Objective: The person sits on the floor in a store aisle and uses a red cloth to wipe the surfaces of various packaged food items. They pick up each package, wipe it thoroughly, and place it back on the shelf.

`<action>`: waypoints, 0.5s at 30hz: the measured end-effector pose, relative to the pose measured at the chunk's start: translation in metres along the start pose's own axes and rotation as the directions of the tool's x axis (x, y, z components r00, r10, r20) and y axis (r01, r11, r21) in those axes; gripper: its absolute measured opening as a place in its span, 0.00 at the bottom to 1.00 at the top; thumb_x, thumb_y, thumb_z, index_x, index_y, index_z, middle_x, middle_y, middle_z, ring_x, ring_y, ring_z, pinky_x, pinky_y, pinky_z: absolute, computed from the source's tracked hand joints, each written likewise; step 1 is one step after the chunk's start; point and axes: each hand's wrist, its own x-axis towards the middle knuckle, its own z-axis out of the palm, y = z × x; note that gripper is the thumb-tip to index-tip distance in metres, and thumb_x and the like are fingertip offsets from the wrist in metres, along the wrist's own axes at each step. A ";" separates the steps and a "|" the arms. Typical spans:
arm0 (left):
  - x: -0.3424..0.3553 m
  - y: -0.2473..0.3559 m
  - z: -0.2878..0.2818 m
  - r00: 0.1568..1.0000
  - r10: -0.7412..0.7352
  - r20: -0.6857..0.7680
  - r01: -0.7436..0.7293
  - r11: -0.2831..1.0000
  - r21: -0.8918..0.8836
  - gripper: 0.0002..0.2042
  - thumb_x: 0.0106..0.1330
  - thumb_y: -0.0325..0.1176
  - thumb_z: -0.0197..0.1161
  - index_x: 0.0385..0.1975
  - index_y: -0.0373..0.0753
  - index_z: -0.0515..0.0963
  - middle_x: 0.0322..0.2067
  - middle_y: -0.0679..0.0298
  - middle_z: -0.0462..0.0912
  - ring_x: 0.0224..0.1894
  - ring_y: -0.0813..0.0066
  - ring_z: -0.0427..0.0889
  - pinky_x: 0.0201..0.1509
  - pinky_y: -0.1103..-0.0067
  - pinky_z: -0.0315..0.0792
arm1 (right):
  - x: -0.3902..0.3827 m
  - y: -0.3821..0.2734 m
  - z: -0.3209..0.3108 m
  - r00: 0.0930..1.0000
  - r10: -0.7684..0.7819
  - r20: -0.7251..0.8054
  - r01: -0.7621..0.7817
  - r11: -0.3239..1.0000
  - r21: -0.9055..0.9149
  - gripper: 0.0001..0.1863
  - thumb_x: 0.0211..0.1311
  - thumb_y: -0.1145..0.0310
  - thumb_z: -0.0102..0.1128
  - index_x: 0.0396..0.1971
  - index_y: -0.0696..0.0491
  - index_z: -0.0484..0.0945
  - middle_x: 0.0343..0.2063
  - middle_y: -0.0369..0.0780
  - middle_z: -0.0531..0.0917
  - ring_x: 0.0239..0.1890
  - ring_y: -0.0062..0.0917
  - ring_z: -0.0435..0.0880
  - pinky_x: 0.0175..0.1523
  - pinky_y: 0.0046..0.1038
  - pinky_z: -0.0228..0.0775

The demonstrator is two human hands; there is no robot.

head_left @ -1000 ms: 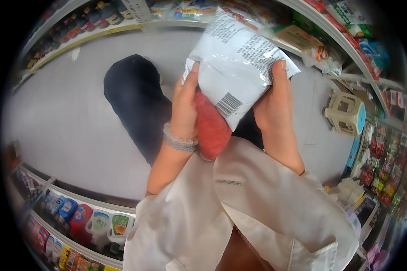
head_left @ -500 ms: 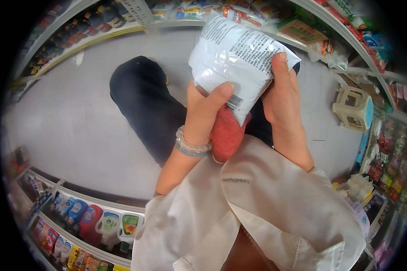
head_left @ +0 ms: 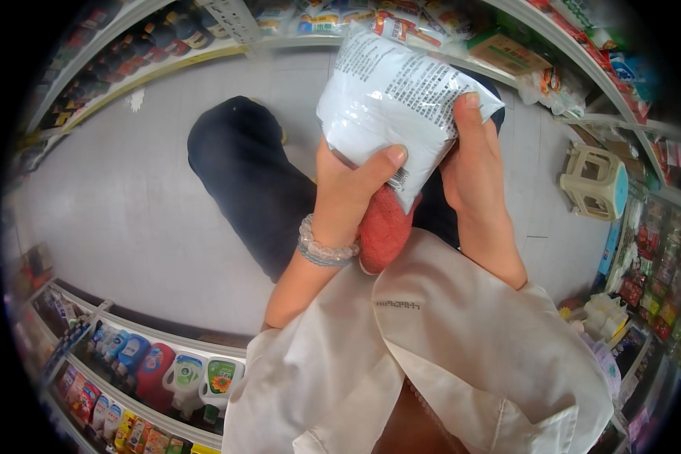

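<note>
A shiny white plastic bag (head_left: 374, 102), plump and printed with dark text, is held up in front of me between both hands. My left hand (head_left: 348, 185) closes on its lower left edge, thumb on top over the barcode and fingers hidden beneath. At the bag's right side my right hand (head_left: 473, 166) grips it, thumb pressed on the corner, its other fingers mostly hidden behind. Beaded bracelets (head_left: 321, 246) circle my left wrist. Just under the bag's lowest corner shows a red, rough-textured thing (head_left: 386, 231), partly covered; I cannot tell what it is.
Shelves of dark bottles (head_left: 159, 38) and packets (head_left: 401, 26) curve along the far side, with a cardboard box (head_left: 507, 53) among them. A beige plastic stool (head_left: 594, 181) stands on the right. Detergent bottles (head_left: 185, 382) line a shelf at lower left. Grey floor (head_left: 129, 197) lies between.
My left thumb has slid slightly right and covers more of the barcode. Both hands keep their hold on the bag, and the whole view has shifted a little.
</note>
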 end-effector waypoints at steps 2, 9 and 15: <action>-0.001 0.000 -0.003 0.999 -0.037 -0.010 0.037 0.999 0.022 0.22 0.47 0.25 0.60 0.44 0.30 0.63 0.36 0.57 0.74 0.34 0.74 0.76 0.34 0.80 0.72 | 0.000 0.000 0.000 1.000 0.006 0.006 -0.006 1.000 0.002 0.23 0.63 0.56 0.38 0.47 0.62 0.64 0.43 0.41 0.72 0.45 0.23 0.71 0.50 0.25 0.60; 0.005 -0.006 -0.005 1.000 0.018 -0.014 -0.018 1.000 0.022 0.23 0.47 0.25 0.61 0.45 0.30 0.64 0.39 0.60 0.73 0.40 0.76 0.73 0.45 0.80 0.67 | 0.001 -0.001 -0.001 0.999 0.051 0.007 -0.051 0.998 0.031 0.24 0.63 0.57 0.37 0.49 0.62 0.61 0.45 0.41 0.71 0.48 0.24 0.69 0.52 0.26 0.59; 0.007 -0.007 -0.010 0.998 -0.015 -0.055 0.019 0.997 0.078 0.22 0.48 0.24 0.60 0.44 0.31 0.64 0.38 0.61 0.73 0.40 0.76 0.72 0.44 0.80 0.67 | 0.007 0.007 -0.004 0.994 0.103 -0.049 -0.098 0.991 0.095 0.23 0.63 0.59 0.36 0.50 0.62 0.61 0.46 0.41 0.70 0.49 0.25 0.69 0.53 0.26 0.58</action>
